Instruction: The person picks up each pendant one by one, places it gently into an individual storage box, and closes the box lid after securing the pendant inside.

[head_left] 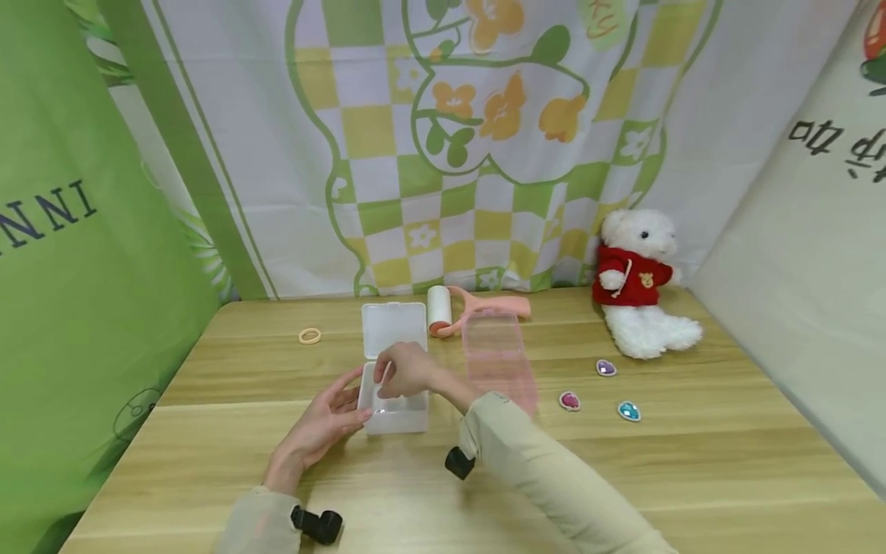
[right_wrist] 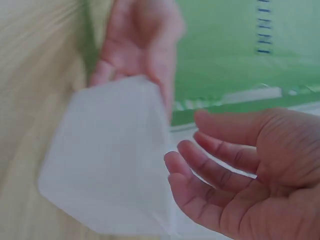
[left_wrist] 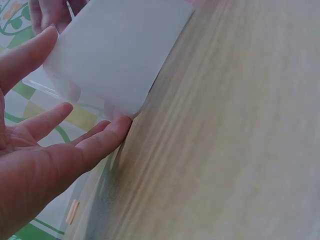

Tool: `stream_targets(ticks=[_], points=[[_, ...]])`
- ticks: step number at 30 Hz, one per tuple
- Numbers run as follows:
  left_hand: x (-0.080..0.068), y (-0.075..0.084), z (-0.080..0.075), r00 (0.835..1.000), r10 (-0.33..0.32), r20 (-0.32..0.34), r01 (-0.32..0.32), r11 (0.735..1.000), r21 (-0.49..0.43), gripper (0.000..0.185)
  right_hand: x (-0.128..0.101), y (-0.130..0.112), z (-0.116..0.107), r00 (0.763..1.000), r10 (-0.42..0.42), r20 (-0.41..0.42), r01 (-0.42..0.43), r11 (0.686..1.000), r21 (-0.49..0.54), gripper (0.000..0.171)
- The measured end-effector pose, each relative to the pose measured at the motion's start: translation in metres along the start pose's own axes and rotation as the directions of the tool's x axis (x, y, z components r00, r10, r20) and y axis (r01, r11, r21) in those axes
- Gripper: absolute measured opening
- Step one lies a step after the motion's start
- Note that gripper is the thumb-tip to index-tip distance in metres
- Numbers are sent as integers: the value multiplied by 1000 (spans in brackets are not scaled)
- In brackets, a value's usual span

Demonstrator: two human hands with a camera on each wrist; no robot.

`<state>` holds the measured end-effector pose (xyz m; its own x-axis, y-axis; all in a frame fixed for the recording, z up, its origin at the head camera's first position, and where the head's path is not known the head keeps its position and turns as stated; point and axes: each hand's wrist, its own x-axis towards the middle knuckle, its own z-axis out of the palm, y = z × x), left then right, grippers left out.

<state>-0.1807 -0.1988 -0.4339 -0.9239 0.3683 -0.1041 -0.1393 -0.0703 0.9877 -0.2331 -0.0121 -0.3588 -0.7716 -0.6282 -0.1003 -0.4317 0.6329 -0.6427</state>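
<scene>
The left hand lies at the left side of a white translucent box near the middle of the table. Its fingers are nearly straight and spread, the fingertips touching the box's left wall and near corner; the left wrist view shows one fingertip against the bottom corner of the box, with nothing curled around it. The right hand hovers over the open top of the box, fingers loosely bent downward. In the right wrist view these fingers are relaxed and slightly curled just beside the box wall, holding nothing, though the view is blurred and I cannot tell whether they touch it.

The box's hinged lid lies open, flat behind the box toward the back of the table. Just to the right of the box lies a pink transparent case, stretching from near the right forearm toward the back. Behind it rests a lint roller with a white roll and a pink handle. A pale hair ring lies on the table well to the left of the lid.

To the right of the pink case lie three heart-shaped gems, apart from one another: a purple gem, a pink gem and a blue gem. A white teddy bear in a red sweater sits at the back right, against the patterned cloth backdrop.
</scene>
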Motion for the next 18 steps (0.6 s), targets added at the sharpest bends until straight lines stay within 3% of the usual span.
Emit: stream_targets(ticks=[6, 10, 18], points=[[-2, -2, -1, 1000, 12, -6, -12, 1000, -10, 75, -25, 9, -33, 988, -98, -118, 115, 984, 138, 18], [-1, -2, 0, 1000, 14, 7, -14, 1000, -18, 77, -45, 27, -50, 980, -76, -185, 131, 942, 308, 20], [-1, -2, 1, 1000, 14, 5, -14, 1000, -12, 76, -77, 82, -63, 950, 40, -309, 134, 842, 522, 29]])
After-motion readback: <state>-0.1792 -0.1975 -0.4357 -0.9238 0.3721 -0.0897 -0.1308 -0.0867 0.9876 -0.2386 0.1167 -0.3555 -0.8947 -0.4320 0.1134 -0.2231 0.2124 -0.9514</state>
